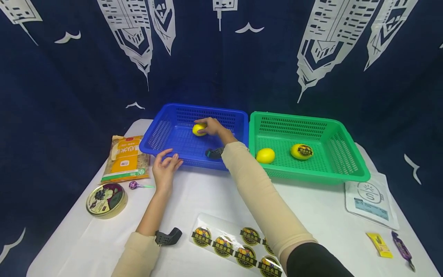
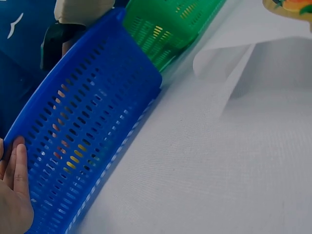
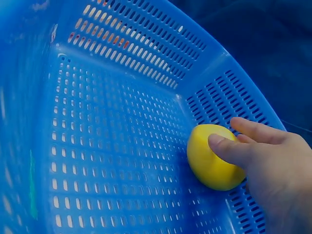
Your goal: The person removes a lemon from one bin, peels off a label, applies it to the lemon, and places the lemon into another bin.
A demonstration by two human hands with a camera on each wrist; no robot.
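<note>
Fingers (image 1: 207, 124) of the right hand (image 1: 213, 127) curled over a yellow lemon (image 1: 199, 129) lying on the floor of the blue basket (image 1: 162, 132), toward its back wall, in the head view. Left hand (image 1: 165, 168) rested relaxed, fingers loosely spread, against the basket's near rim on the white counter (image 1: 207, 196). Green basket (image 1: 346, 161) stood touching the blue one on the right, holding a plain lemon (image 1: 265, 156) and a stickered lemon (image 1: 302, 151). Sticker sheet (image 1: 235, 242) lay near the front edge; a snack bag (image 1: 126, 157), round tin (image 1: 105, 199) and lollipop (image 1: 135, 185) lay at left. Left wrist view: straight fingers (image 2: 19, 165) lay flat on the blue basket's outer wall (image 2: 83, 141). Right wrist view: thumb (image 3: 229, 148) and fingers gripped the lemon (image 3: 209, 158) against the basket's corner (image 3: 122, 122).
</note>
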